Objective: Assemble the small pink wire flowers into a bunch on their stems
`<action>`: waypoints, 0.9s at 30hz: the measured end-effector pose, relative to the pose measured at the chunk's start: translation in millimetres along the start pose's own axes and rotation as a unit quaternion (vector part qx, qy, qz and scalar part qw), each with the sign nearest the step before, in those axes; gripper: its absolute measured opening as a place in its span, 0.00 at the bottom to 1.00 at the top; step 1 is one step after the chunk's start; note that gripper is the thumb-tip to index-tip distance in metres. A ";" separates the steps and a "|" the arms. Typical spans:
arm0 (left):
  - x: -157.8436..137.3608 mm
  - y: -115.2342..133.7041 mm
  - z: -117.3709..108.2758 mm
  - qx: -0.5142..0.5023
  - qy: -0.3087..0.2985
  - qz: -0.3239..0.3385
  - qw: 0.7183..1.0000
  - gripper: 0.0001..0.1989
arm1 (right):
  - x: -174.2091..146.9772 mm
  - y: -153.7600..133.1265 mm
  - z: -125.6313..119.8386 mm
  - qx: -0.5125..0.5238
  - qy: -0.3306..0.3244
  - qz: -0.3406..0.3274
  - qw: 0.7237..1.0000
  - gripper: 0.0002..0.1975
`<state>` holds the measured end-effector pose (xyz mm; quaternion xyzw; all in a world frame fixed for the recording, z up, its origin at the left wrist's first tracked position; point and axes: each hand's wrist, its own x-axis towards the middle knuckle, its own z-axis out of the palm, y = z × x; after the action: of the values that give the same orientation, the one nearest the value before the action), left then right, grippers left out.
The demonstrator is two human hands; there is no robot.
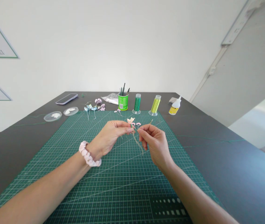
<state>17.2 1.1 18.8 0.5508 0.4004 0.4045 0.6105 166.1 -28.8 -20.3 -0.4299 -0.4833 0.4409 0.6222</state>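
Note:
Between the thumb and fingers of my left hand [111, 135], which wears a pink scrunchie [87, 155], is the stem of a small peach-coloured flower [130, 120]. Its pale stem ends [138, 143] hang down below the fingertips. My right hand [155, 140] pinches a green thread [135, 130] that runs to the stem, just right of my left fingertips. A thin pointed piece rises behind the right hand; its kind is unclear. Small pink petals [138, 124] show just beyond the fingers. Both hands are above the green cutting mat [113, 186].
Along the back stand a green can of tools [123, 102], a green thread spool [137, 104], a yellow-green spool [155, 105] and a glue bottle [175, 105]. Blue flowers [90, 108], purple flowers [102, 106], two shallow dishes [52, 116] and a phone [66, 99] lie at the left.

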 end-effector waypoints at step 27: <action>2.0 -6.9 0.3 -0.047 0.001 0.022 0.999 0.04 | 1.6 2.3 1.9 -0.004 -0.004 0.000 1.000 0.09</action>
<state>18.5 2.4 11.9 0.5296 0.3694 0.4370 0.6262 164.2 -26.5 -21.8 -0.4304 -0.4879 0.4409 0.6183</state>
